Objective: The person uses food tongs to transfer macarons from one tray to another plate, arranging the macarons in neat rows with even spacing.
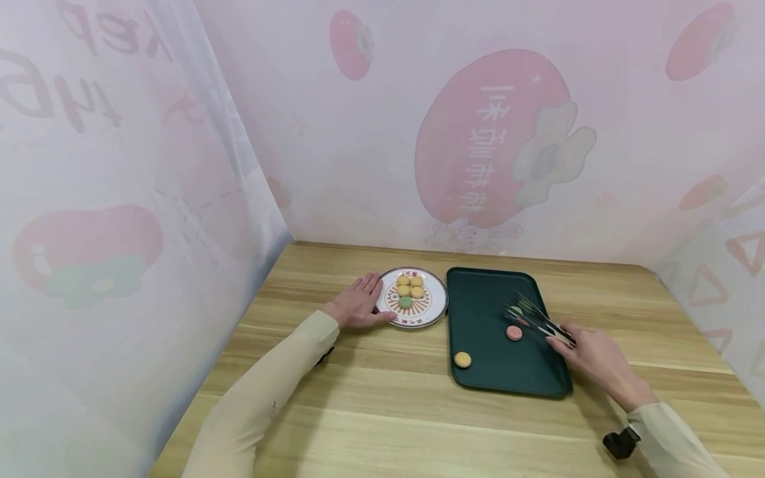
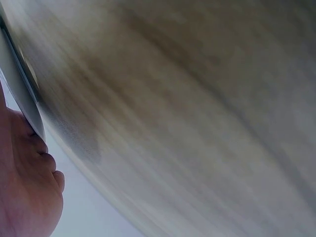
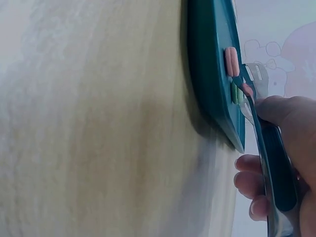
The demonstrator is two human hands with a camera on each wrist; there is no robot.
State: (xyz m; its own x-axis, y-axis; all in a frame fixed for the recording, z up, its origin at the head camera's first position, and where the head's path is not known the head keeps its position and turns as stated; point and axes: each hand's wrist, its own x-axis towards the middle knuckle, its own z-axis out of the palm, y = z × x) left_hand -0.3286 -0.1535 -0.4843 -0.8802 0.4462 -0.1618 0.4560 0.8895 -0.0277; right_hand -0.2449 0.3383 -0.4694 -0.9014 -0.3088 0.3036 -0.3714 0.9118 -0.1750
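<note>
My left hand lies at the left rim of a round white plate with a patterned face, its fingers straight and its thumb along the near edge. On the plate sit several yellow macarons and one green macaron. My right hand grips metal serving tongs by their dark handles. The slotted tong ends reach over a dark green tray, around a green macaron and a reddish macaron. Close by lies a pink macaron.
A single yellow macaron lies in the tray's near left corner. Plate and tray stand side by side on a wood-grain table. Printed white curtains enclose the table at the back and sides.
</note>
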